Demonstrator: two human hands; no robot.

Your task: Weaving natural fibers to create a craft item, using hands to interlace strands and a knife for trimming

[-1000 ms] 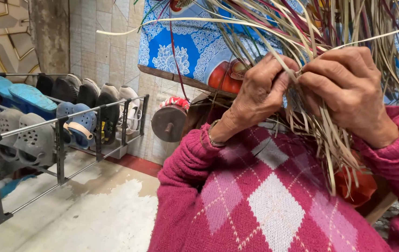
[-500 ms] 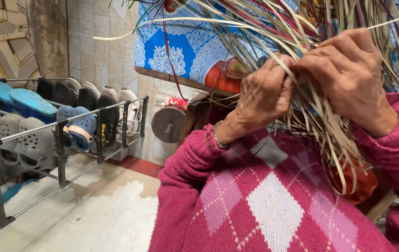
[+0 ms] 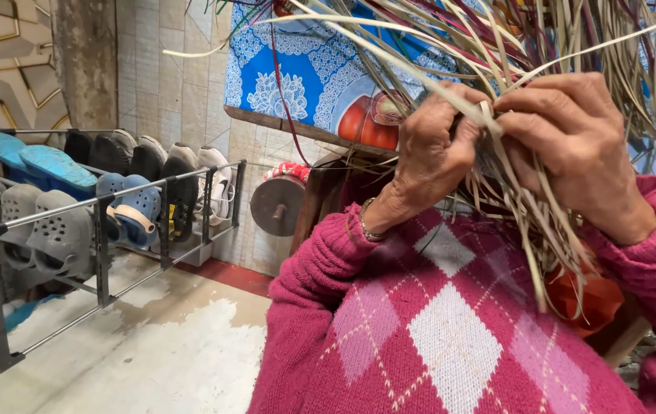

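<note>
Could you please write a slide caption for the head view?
Left hand and right hand grip straw strips above a pink argyle sweater, shoe rack at left.

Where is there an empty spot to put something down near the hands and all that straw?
The pale floor is bare between the shoe rack and the pink sweater, back to the tiled wall. It is crowded higher up: the left hand and right hand pinch the straw strips, which fan out everywhere.
</note>
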